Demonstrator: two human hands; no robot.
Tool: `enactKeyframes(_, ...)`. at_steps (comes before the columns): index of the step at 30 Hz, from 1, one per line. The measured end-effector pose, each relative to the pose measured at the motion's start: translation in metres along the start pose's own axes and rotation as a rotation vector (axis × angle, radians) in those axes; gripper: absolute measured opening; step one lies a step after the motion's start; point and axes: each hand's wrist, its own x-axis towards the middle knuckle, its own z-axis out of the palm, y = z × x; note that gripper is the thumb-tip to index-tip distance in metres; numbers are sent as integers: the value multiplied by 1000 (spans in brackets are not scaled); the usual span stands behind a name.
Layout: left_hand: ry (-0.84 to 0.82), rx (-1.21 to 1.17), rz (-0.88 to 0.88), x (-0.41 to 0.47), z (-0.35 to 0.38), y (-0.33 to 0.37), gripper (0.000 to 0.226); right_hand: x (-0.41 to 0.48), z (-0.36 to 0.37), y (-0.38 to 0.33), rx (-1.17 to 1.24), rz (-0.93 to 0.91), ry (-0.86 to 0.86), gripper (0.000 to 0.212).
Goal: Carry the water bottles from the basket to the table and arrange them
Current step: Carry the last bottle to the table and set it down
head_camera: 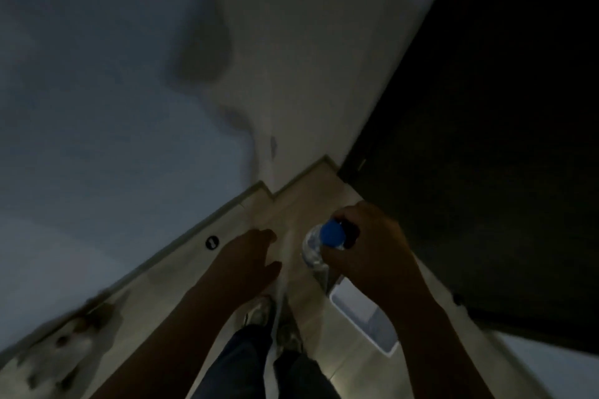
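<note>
the water bottle [312, 248], clear with a blue cap [332, 233], is up in the air. the right hand [366, 243] holds it, fingers curled round its neck just under the cap. it hangs over the tiled floor [291, 204], a little ahead of a white basket [353, 301] that sits on the floor beside a dark panel [486, 172] on the right. the left hand [254, 253] is just beside the bottle, fingers loose and apart, holding nothing. below are the person's shoes [259, 314]. the view is dim and smeared, so i cannot tell whether more bottles lie in the basket, and no tabletop shows.

this looks like the carrying leg of the task. a grip so near the cap would let a full bottle swing, so it would help to bring the free left hand under the base, keep the bottle upright while walking, and set it down gently in line with any others.
</note>
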Motion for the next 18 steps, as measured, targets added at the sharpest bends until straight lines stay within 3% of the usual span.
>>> enactKeyframes(8, 354, -144, -282, -96, -30, -2, 54, 4, -27, -88, 56, -378, -72, 30)
enactKeyframes(18, 696, -207, -529, -234, -47, -43, 53, -42, 11, -204, 152, -757, -207, 22)
